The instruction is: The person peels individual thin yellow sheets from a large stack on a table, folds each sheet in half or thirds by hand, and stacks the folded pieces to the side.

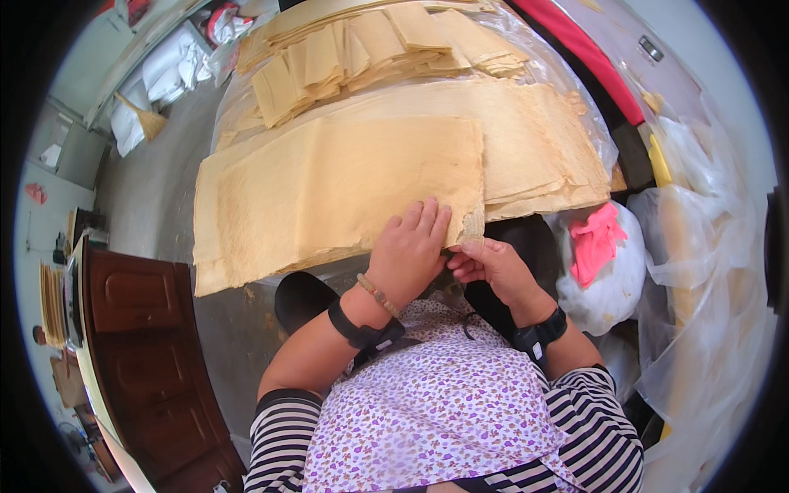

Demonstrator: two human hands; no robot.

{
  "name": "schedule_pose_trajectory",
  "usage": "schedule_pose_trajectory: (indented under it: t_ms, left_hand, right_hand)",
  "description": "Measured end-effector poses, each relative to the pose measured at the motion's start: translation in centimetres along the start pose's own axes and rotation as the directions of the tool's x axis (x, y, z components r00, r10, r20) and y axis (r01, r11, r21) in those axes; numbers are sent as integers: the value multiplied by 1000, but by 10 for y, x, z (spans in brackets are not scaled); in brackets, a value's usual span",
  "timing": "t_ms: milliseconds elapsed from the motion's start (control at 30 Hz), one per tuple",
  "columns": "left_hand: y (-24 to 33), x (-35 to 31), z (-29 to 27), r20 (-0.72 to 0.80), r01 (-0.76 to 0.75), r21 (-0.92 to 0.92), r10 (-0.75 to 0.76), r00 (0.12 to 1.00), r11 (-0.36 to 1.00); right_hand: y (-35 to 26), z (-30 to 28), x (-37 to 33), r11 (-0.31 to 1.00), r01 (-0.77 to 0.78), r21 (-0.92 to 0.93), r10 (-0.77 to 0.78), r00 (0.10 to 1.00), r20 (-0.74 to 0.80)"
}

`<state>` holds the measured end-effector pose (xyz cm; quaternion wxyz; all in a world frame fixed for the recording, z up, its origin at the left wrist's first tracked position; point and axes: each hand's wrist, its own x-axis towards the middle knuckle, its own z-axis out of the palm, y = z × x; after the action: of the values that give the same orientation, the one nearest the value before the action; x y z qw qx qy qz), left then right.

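A thin tan sheet (390,164) with ragged edges, looking like dried bean curd skin, lies on top of a wider layer of similar sheets (246,205). My left hand (409,251) rests flat on its near edge, fingers stretched out and pointing away from me. At the sheet's near right corner, my right hand (503,269) pinches the edge between thumb and fingers. The corner is rough and slightly torn-looking. More broad sheets (542,144) lie in a pile behind and to the right. The fingertips under the edge are partly hidden.
Smaller folded stacks (329,62) sit at the far side of the table on clear plastic. To the right are a white bag (608,287) with a pink cloth (596,242) on it and hanging plastic sheeting (699,329). A dark wooden cabinet (148,353) stands left.
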<state>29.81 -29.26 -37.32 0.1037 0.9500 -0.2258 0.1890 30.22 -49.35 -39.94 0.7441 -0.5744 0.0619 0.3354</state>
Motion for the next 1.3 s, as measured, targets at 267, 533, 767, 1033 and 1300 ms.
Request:
schedule_pose_trajectory:
  t_ms: [267, 533, 767, 1033, 1300]
  left_hand:
    - [-89, -71, -47, -83, 146, 117, -137, 987, 982]
    - [-99, -110, -46, -81, 144, -20, -145, 986, 989]
    - [-124, -94, -58, 174, 615, -715, -768, 617, 332]
    - [-162, -73, -37, 54, 740, -474, -823, 566, 477]
    - [-161, -82, -27, -49, 736, -420, -823, 566, 531]
  right_hand:
    - [-43, 37, -24, 747, 496, -443, -176, 790, 587]
    - [-86, 40, 71, 180, 813, -554, -575, 544, 611]
    - [-113, 22, 120, 774, 428, -466, -240, 880, 410]
    - [-91, 52, 151, 613, 414, -673, -467, 877, 114]
    - [-77, 92, 116, -316, 192, -929, -787, 494, 370]
